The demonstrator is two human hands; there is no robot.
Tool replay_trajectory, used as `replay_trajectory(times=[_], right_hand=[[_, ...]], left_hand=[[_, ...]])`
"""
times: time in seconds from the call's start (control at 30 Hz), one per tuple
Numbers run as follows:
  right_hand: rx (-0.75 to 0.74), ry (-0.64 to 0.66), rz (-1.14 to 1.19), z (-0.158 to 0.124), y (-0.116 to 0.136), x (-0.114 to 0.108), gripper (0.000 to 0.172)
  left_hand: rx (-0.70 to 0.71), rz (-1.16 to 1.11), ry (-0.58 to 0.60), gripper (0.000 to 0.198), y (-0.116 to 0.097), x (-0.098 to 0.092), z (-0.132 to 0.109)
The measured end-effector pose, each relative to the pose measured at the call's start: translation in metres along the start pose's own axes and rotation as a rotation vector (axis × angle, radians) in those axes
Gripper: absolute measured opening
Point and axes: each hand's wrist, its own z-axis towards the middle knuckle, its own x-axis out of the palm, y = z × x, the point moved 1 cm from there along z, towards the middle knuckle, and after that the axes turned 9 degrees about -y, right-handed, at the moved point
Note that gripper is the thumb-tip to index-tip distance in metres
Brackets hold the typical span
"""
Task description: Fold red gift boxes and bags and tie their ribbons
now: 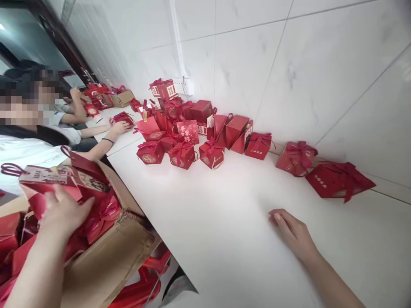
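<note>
My left hand (62,211) reaches into an open cardboard box (109,261) at the left, fingers curled over flat red gift bags (54,179) with ribbon handles; whether it grips one is unclear. My right hand (290,231) rests on the white table (224,222), fingers loosely together, holding nothing. Folded red gift boxes (181,154) with ribbon bows stand in a cluster at the back of the table by the wall. Two more red boxes (337,182) lie at the right by the wall.
A white tiled wall (289,64) runs behind the table, with a wall socket (186,85). At the left other people sit along the table; one person's hand (120,127) rests near a red box. More red boxes and a carton (122,98) lie farther down.
</note>
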Motion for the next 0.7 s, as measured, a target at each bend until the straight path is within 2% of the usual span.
replay_trajectory(times=[0.03, 0.07, 0.1, 0.17, 0.23, 0.27, 0.33, 0.43, 0.53, 0.6, 0.7], right_hand=[[-0.019, 0.013, -0.007, 0.001, 0.000, 0.000, 0.041], [-0.039, 0.021, -0.010, 0.003, 0.001, 0.000, 0.041], [-0.056, 0.023, -0.009, 0.004, 0.001, 0.000, 0.041], [-0.092, -0.004, 0.000, 0.006, 0.002, 0.002, 0.041], [-0.133, -0.012, 0.009, 0.009, 0.002, 0.004, 0.041], [-0.148, -0.018, 0.016, 0.010, 0.002, 0.005, 0.041], [-0.166, -0.023, 0.030, 0.012, 0.001, 0.007, 0.041], [-0.170, -0.019, 0.058, 0.015, 0.000, 0.009, 0.039], [-0.172, -0.014, 0.080, 0.018, 0.000, 0.010, 0.034], [-0.180, -0.014, 0.082, 0.020, 0.001, 0.011, 0.032], [-0.198, -0.018, 0.075, 0.023, 0.002, 0.011, 0.028]], left_hand=[[-0.004, -0.035, -0.041, 0.123, -0.016, -0.009, -0.007], [0.078, -0.126, -0.139, 0.127, -0.034, -0.018, -0.015], [0.220, -0.227, -0.214, 0.125, -0.055, -0.027, -0.024], [0.471, -0.440, -0.292, 0.111, -0.100, -0.038, -0.041], [0.632, -0.605, -0.243, 0.098, -0.150, -0.036, -0.057], [0.649, -0.672, -0.176, 0.092, -0.176, -0.030, -0.063], [0.631, -0.823, -0.044, 0.083, -0.229, -0.005, -0.071], [0.601, -0.969, 0.149, 0.084, -0.308, 0.049, -0.074], [0.470, -1.007, 0.340, 0.092, -0.370, 0.105, -0.076], [0.380, -1.006, 0.334, 0.104, -0.394, 0.131, -0.081], [0.357, -1.092, 0.165, 0.108, -0.405, 0.151, -0.094]])
